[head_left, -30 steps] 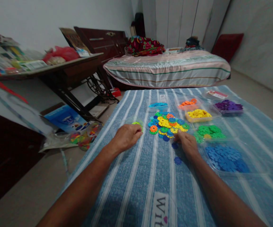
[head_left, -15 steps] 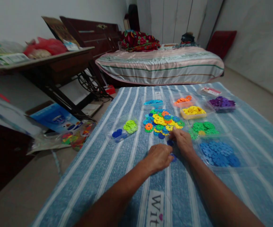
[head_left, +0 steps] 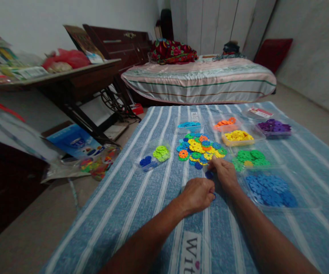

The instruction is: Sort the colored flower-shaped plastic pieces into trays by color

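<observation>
My left hand (head_left: 197, 195) is closed low over the striped cloth, with a dark blue notched disc (head_left: 214, 196) peeking out by its fingertips. To its right, my right hand (head_left: 224, 174) has its fingers bent together at the near edge of a mixed pile of notched plastic discs (head_left: 197, 147). Another dark blue disc (head_left: 209, 174) shows at its fingers, partly covered by them. Discs in the pile are yellow, green, blue and orange. Left of the pile, a clear tray (head_left: 137, 161) holds dark blue discs (head_left: 145, 161) and lime green discs (head_left: 161, 152).
Clear boxes hold light blue discs (head_left: 189, 126), orange discs (head_left: 224, 122), yellow discs (head_left: 238, 136), purple discs (head_left: 273, 126), green discs (head_left: 251, 158) and blue discs (head_left: 269, 189). Beyond the cloth-covered table (head_left: 118, 213) is a bed (head_left: 198, 83); a sewing table (head_left: 78, 72) stands left.
The view has shifted slightly, moving everything a little right in the picture. Less of the disc at my left fingertips shows now. Both hands keep nearly the same place beside the pile.
</observation>
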A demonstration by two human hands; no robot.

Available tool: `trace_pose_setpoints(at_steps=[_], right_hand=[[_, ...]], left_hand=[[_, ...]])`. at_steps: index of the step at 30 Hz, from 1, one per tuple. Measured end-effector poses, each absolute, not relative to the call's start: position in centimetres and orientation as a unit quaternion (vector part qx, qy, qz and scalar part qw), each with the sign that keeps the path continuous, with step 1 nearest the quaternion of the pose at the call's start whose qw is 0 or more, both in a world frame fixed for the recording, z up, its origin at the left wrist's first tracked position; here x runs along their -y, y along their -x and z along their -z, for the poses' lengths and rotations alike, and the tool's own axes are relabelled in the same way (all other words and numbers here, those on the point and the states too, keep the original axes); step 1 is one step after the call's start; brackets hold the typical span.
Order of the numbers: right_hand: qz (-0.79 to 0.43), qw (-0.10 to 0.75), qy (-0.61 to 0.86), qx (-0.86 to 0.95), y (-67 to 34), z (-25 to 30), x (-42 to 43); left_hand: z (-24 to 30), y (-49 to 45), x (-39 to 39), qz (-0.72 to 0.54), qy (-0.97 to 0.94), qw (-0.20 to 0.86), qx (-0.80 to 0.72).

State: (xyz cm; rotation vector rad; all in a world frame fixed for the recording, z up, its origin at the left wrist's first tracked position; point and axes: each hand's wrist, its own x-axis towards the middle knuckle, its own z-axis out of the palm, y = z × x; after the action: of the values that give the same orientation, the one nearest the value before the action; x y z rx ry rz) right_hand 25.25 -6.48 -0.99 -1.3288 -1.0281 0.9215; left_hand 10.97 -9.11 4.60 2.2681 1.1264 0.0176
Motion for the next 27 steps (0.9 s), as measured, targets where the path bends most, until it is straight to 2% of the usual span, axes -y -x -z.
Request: trace_pose_setpoints(at_steps=[4,8,11,15,22,27], right_hand=[[-0.392,0.573,0.569,0.441,-25.2,1.0,6.4],[-0.385,0.571,0.57,0.449,-25.2,1.1,6.4],[-0.381,0.566,0.57,0.457,-25.2,0.9,6.4],[-0.379,0.566,0.568,0.461,-25.2,0.6,6.5],[-0.377,0.573,0.565,0.459,-25.2,0.7,6.4],[-0.382,0.573,0.562,0.459,-25.3,1.2,6.3]], left_hand=[[-6.9,-8.0,7.9,-0.08,-0.85,0.301,-0.426],[-10.9,-3.2,5.2,-0.126,-0.823,0.22,-0.508],[-13.0,0.2,2.6,-0.09,-0.805,0.158,-0.564],[-13.2,2.9,-0.1,-0.012,-0.781,0.081,-0.619],[-11.1,4.1,-1.6,0.101,-0.777,0.083,-0.616],[-11.8,3.9,-1.4,0.128,-0.754,0.034,-0.644]])
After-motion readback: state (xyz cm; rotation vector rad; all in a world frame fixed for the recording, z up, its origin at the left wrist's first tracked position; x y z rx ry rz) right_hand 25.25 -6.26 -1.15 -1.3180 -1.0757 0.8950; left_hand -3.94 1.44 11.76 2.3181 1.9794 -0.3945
